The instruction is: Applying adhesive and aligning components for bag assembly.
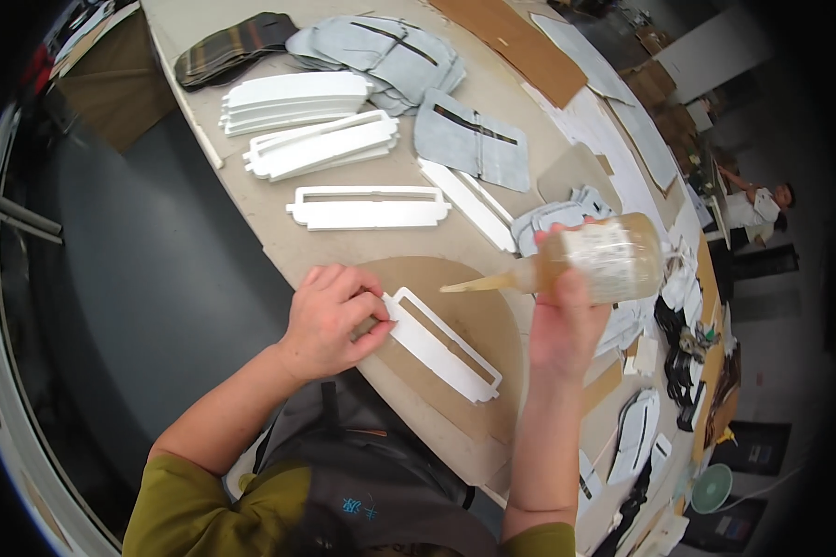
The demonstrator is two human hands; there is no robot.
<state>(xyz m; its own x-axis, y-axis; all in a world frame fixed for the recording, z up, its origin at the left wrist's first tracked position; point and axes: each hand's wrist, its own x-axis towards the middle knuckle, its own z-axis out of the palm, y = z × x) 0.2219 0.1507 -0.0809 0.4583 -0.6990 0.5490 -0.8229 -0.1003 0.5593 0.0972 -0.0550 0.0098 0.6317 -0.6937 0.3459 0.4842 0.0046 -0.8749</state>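
My left hand pinches one end of a flat white slotted frame, which lies slantwise on a round brown board at the table's near edge. In my right hand is a clear squeeze bottle of amber liquid, tipped sideways. Its long tapered nozzle points left, over the board and apart from the frame. Just beyond the board lies another white slotted frame, and a further one rests slantwise to its right.
Stacked white frames sit farther back, near dark plaid pieces and grey fabric pieces. A single grey piece with a black slit lies beside them. More grey pieces crowd the right side. A person is in the background.
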